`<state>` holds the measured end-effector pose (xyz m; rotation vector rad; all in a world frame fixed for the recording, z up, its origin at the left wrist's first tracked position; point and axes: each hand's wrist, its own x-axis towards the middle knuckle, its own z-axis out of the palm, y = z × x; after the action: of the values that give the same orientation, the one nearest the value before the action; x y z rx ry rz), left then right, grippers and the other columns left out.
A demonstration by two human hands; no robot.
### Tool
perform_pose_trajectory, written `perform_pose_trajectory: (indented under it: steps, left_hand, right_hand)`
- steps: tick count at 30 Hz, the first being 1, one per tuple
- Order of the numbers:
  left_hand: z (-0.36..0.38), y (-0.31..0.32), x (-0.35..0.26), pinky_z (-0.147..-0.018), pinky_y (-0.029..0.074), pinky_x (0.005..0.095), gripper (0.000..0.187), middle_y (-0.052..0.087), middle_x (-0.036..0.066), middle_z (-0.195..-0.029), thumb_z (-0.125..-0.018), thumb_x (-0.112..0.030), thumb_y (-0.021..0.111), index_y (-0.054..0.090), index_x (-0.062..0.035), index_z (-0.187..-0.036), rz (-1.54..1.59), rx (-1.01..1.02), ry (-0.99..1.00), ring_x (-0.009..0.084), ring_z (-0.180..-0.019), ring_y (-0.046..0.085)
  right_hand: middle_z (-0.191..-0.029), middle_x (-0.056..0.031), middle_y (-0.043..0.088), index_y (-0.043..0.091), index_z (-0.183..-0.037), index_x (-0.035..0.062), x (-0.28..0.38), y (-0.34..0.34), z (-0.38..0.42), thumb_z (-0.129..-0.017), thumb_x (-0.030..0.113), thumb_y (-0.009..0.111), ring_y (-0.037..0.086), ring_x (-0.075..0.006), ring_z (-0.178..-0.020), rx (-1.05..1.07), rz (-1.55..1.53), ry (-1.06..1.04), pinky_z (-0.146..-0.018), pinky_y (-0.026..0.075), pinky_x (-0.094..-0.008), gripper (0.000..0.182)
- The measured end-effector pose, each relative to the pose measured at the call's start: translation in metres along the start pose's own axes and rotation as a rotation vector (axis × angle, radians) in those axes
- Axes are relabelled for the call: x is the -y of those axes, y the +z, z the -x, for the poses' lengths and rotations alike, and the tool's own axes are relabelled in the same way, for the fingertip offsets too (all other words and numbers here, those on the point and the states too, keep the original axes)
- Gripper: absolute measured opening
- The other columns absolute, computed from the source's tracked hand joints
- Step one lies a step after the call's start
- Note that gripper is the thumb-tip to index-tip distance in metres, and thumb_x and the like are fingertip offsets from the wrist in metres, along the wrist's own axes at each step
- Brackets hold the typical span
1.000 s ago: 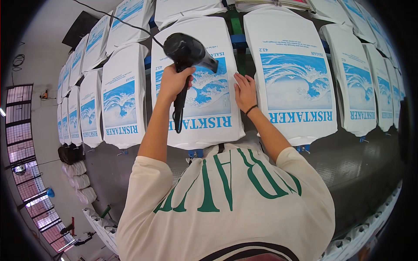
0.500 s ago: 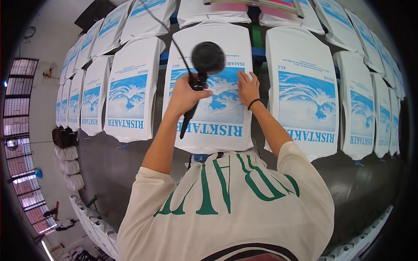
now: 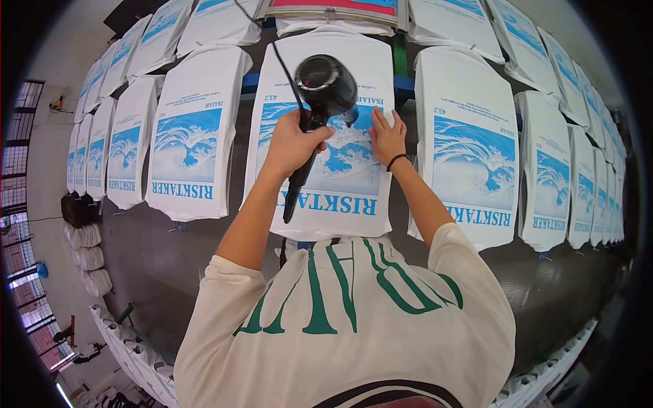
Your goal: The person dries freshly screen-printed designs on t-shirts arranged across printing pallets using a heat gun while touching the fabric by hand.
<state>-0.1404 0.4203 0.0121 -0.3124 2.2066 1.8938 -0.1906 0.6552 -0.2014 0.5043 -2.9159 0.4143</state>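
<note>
A black hair dryer [image 3: 326,81] with a cord is in my left hand [image 3: 294,144], whose fingers wrap round its handle. Its nozzle points toward the upper part of the blue wave print. Below it lies a white shirt [image 3: 333,51] on a board, printed with a blue wave and the word RISKTAKER. My right hand [image 3: 388,136], with a dark beaded bracelet at the wrist, rests on the right edge of the print, fingers apart and holding nothing. My left hand and the dryer hide part of the print.
Matching printed shirts lie to the left [image 3: 187,143] and right [image 3: 473,146], with more rows behind. A framed screen [image 3: 333,12] sits at the top centre. White rolled bundles [image 3: 87,258] are at the far left, near barred windows [image 3: 20,143].
The dryer has turned in my left hand, so its nozzle now shows on the right. My right hand stays on the print. The framed screen now sits at the top centre.
</note>
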Motion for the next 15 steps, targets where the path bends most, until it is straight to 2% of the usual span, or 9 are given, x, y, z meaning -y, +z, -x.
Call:
perform_pose_trajectory:
  steps: [1, 7, 11, 15]
  left_hand:
    - [-0.001, 0.001, 0.0, -0.052, 0.049, 0.0263, 0.021, 0.064, 0.007, -0.07, -0.079, -0.011, 0.075, 0.06, 0.0016, -0.087, 0.026, -0.02, 0.003, 0.0133, -0.055, 0.062]
    - [-0.012, -0.018, 0.013, -0.05, 0.048, 0.0266, 0.021, 0.063, 0.006, -0.067, -0.082, -0.015, 0.075, 0.062, 0.0024, -0.081, 0.065, -0.169, -0.023, 0.0127, -0.053, 0.06]
    - [-0.014, -0.067, 0.024, -0.052, 0.049, 0.0267, 0.026, 0.067, 0.008, -0.072, -0.082, -0.019, 0.075, 0.063, 0.0037, -0.089, 0.004, -0.278, -0.026, 0.0132, -0.055, 0.061]
    - [-0.019, -0.118, 0.035, -0.052, 0.049, 0.0273, 0.024, 0.065, 0.008, -0.072, -0.081, -0.017, 0.074, 0.061, 0.0024, -0.085, -0.08, -0.427, -0.016, 0.0141, -0.054, 0.06]
  right_hand:
    - [-0.157, 0.0008, 0.037, 0.046, -0.145, 0.011, 0.001, 0.0, -0.001, -0.1, 0.025, 0.049, 0.026, -0.0404, -0.141, -0.002, 0.003, 0.003, -0.113, 0.021, -0.0568, 0.047]
    - [-0.161, 0.0016, 0.029, 0.039, -0.15, 0.0141, 0.012, -0.001, -0.004, -0.102, 0.04, 0.042, 0.014, -0.0412, -0.148, 0.132, 0.052, 0.059, -0.116, 0.01, -0.0628, 0.055]
    - [-0.162, 0.0029, 0.025, 0.034, -0.153, 0.0151, 0.015, 0.0, 0.0, -0.102, 0.046, 0.038, 0.009, -0.0415, -0.149, 0.208, 0.108, 0.056, -0.116, 0.006, -0.0645, 0.06]
    - [-0.163, 0.0026, 0.023, 0.032, -0.154, 0.0162, 0.019, -0.008, 0.005, -0.102, 0.049, 0.037, 0.004, -0.039, -0.151, 0.275, 0.117, 0.042, -0.117, 0.002, -0.0632, 0.062]
